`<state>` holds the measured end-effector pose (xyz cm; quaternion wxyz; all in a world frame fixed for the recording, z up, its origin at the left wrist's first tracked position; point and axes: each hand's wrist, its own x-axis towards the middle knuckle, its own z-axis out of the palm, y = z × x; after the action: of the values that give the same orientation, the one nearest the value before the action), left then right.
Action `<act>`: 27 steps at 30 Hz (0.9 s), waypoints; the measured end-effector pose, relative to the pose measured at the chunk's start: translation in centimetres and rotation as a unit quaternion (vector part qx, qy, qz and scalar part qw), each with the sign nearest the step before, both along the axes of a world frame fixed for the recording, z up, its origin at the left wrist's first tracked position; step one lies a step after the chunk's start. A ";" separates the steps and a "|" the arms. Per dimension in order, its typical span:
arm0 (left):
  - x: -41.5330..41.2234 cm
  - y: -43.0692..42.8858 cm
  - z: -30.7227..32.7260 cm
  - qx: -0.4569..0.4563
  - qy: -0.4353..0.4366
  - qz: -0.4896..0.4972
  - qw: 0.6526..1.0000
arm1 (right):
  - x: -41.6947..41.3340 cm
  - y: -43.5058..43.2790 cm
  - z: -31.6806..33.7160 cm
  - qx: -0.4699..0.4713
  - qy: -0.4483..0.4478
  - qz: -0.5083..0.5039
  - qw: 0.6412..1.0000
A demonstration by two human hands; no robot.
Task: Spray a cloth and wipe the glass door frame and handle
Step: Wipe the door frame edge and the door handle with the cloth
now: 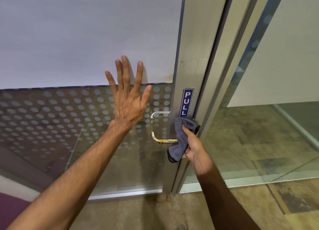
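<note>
Grey cloth [181, 140] in right grip [194, 147], against door frame [189, 71]

Mottled tan floor [215, 210] runs across the near ground, worn and patchy, with darker blotches off to the right. The glass door's bottom rail [124, 192] sits just above it, left of the upright metal frame post [174, 186] standing on it.
</note>
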<state>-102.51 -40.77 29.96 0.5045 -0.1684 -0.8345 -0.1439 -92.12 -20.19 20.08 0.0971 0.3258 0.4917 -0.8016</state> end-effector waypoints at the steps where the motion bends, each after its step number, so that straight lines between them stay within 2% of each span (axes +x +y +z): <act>1: 0.0 0.0 0.0 0.002 0.001 -0.002 1.000 | 0.0 -0.1 0.2 -0.050 0.006 -0.007 0.999; 3: 0.0 0.1 0.0 0.004 0.003 -0.004 1.000 | -0.1 -0.3 0.6 -0.107 0.016 -0.035 0.994; 7: 0.2 0.0 0.1 0.004 -0.001 -0.007 1.000 | -0.3 -0.5 0.6 -0.076 -0.013 -0.052 0.996; 12: 0.2 0.0 0.1 0.001 -0.005 -0.004 1.000 | -0.3 -0.5 -0.1 -0.085 -0.027 -0.057 0.994; 19: 0.4 -0.1 0.2 0.000 -0.018 -0.008 1.000 | -0.1 -3.3 -1.0 -0.124 0.052 -0.181 0.974; 27: 0.2 -0.1 0.2 -0.002 -0.018 -0.006 1.000 | 1.5 -6.8 -1.4 -0.183 0.080 -0.284 0.938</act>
<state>-102.29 -40.90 30.13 0.4881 -0.1720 -0.8426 -0.1486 -90.63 -26.96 18.70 -0.1160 0.3630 0.2296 -0.8956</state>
